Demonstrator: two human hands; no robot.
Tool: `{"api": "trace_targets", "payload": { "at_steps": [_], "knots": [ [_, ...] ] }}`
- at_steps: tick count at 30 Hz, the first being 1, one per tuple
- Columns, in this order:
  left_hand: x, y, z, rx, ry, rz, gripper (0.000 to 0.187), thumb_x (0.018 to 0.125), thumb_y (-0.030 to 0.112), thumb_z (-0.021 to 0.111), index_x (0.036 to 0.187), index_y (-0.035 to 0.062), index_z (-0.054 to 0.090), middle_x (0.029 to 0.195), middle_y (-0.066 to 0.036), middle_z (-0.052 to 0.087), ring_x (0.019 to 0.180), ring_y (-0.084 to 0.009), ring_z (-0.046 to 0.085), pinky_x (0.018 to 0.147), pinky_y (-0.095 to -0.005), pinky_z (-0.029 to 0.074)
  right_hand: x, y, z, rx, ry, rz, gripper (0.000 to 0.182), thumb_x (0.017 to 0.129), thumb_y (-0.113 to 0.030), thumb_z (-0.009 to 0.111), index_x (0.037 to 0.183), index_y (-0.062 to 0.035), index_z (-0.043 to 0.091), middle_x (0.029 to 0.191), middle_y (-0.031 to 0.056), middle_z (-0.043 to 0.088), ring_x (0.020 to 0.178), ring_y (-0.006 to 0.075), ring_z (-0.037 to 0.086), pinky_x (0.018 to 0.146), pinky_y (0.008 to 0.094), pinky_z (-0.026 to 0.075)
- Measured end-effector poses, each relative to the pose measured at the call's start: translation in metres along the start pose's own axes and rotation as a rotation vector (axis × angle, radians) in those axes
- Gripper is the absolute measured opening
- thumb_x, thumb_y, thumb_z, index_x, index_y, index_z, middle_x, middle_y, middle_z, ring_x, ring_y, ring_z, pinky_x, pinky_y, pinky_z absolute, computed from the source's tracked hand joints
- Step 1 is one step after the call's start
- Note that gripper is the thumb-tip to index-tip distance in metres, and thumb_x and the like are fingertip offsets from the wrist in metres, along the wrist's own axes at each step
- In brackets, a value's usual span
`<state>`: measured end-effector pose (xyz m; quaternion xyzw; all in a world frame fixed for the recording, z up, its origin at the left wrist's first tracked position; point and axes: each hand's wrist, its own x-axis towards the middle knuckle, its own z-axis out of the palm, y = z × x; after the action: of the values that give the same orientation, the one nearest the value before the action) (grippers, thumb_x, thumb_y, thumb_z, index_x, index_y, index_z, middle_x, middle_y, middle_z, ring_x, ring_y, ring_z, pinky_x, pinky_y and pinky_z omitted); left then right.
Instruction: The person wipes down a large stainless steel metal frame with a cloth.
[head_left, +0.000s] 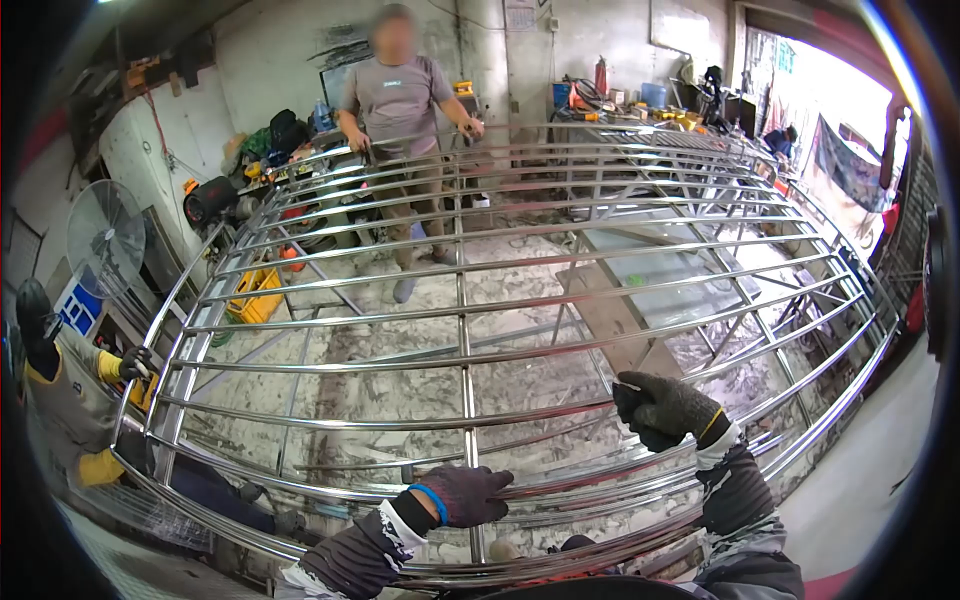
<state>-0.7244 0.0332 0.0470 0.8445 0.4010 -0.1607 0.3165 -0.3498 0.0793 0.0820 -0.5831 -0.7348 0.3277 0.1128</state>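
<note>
A large frame of shiny metal tubes (400,315) spreads out in front of me, its long rails joined by crossbars. My left hand (465,495), in a dark glove with a blue band at the wrist, is closed over a near rail beside the middle crossbar (468,400). To its right, my right hand (668,410) is raised above the rails in a dark grey glove. Its fingers are curled together around something small and dark that I cannot make out. Several loose-looking thin tubes (590,490) run between and below my hands.
Across the frame stands a person (405,95) with both hands at the far rails. Another person in yellow-cuffed gloves (70,400) is at the left end. A yellow crate (255,295), a fan (106,235) and a grey sheet-topped stand (660,265) are around or beneath the frame.
</note>
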Motion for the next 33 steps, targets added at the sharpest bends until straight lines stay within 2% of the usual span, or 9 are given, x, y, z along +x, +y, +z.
{"api": "trace_targets", "payload": {
  "at_steps": [7,10,11,21,26,27,30,31,33],
  "knots": [
    [0.003,-0.006,0.004,-0.027,0.06,0.042,0.058,0.096,0.047,0.057,0.14,0.0095,0.053,0.119,-0.021,0.067,0.111,-0.0406,0.066,0.093,-0.0523,0.053,0.0,-0.001,0.0,0.016,0.008,-0.029,0.07,0.081,-0.009,0.071,0.148,-0.0064,0.05,0.114,0.0202,0.073,0.104,0.0311,0.072,0.094,0.0394,0.055],
    [0.002,-0.004,0.0,0.027,0.027,0.015,0.062,0.097,0.048,0.054,0.144,0.0085,0.049,0.123,-0.023,0.066,0.112,-0.0431,0.064,0.095,-0.0506,0.052,0.004,0.015,0.01,0.336,-0.055,0.042,0.068,0.081,-0.01,0.07,0.147,-0.0046,0.051,0.115,0.0189,0.072,0.106,0.0297,0.071,0.095,0.0395,0.054],
    [0.0,-0.004,0.0,0.026,0.046,0.026,0.063,0.097,0.05,0.054,0.145,0.0093,0.049,0.123,-0.023,0.066,0.113,-0.0436,0.064,0.095,-0.0511,0.052,0.006,0.016,0.007,-0.126,0.048,-0.14,0.069,0.083,-0.016,0.068,0.149,-0.0092,0.049,0.105,0.0207,0.075,0.097,0.0316,0.074,0.089,0.0409,0.057],
    [-0.003,0.003,-0.006,0.03,0.026,0.016,0.057,0.096,0.046,0.057,0.14,0.0091,0.051,0.12,-0.02,0.067,0.107,-0.0439,0.067,0.09,-0.0524,0.054,0.0,0.007,0.005,0.047,-0.017,-0.043,0.068,0.085,-0.016,0.067,0.15,-0.0083,0.048,0.108,0.0172,0.075,0.096,0.027,0.075,0.09,0.0375,0.057],
    [0.002,-0.008,0.009,0.028,0.105,0.088,0.05,0.094,0.041,0.061,0.131,0.0085,0.056,0.11,-0.02,0.07,0.1,-0.0435,0.068,0.086,-0.0524,0.054,0.002,-0.01,0.005,-0.008,0.053,-0.083,0.047,0.088,-0.017,0.071,0.133,-0.008,0.062,0.108,0.0141,0.074,0.097,0.0295,0.072,0.089,0.0404,0.057],
    [0.005,-0.009,0.006,0.019,0.021,0.072,0.056,0.096,0.047,0.055,0.136,0.0075,0.055,0.115,-0.023,0.068,0.107,-0.0433,0.067,0.091,-0.0521,0.053,0.016,0.009,0.022,-0.008,0.128,-0.164,0.033,0.092,-0.021,0.071,0.12,-0.0046,0.069,0.104,0.0128,0.074,0.094,0.0308,0.072,0.085,0.0375,0.058],
    [-0.016,0.005,-0.002,-0.089,0.199,0.181,0.058,0.087,0.037,0.07,0.136,0.0076,0.061,0.125,-0.019,0.068,0.111,-0.0378,0.066,0.092,-0.047,0.054,0.009,-0.02,0.005,0.068,-0.039,-0.102,0.032,0.098,-0.021,0.062,0.127,-0.007,0.064,0.095,0.0104,0.073,0.077,0.0213,0.072,0.067,0.035,0.06],
    [-0.012,-0.004,0.011,-0.079,0.175,0.125,0.061,0.087,0.038,0.071,0.139,0.0079,0.059,0.122,-0.018,0.069,0.112,-0.0354,0.067,0.094,-0.0428,0.055,0.0,-0.02,-0.004,0.193,-0.008,-0.051,0.032,0.1,-0.02,0.059,0.129,-0.0078,0.063,0.092,0.0096,0.073,0.071,0.0182,0.071,0.061,0.0341,0.061],
    [0.01,-0.027,0.029,-0.232,0.155,0.202,0.058,0.088,0.03,0.072,0.138,0.0046,0.059,0.119,-0.02,0.068,0.11,-0.0352,0.067,0.096,-0.0423,0.054,-0.036,-0.011,-0.022,0.367,0.502,-0.126,0.031,0.1,-0.026,0.058,0.125,-0.0092,0.062,0.095,0.0139,0.073,0.086,0.0216,0.072,0.073,0.0385,0.059]
  ]
}}
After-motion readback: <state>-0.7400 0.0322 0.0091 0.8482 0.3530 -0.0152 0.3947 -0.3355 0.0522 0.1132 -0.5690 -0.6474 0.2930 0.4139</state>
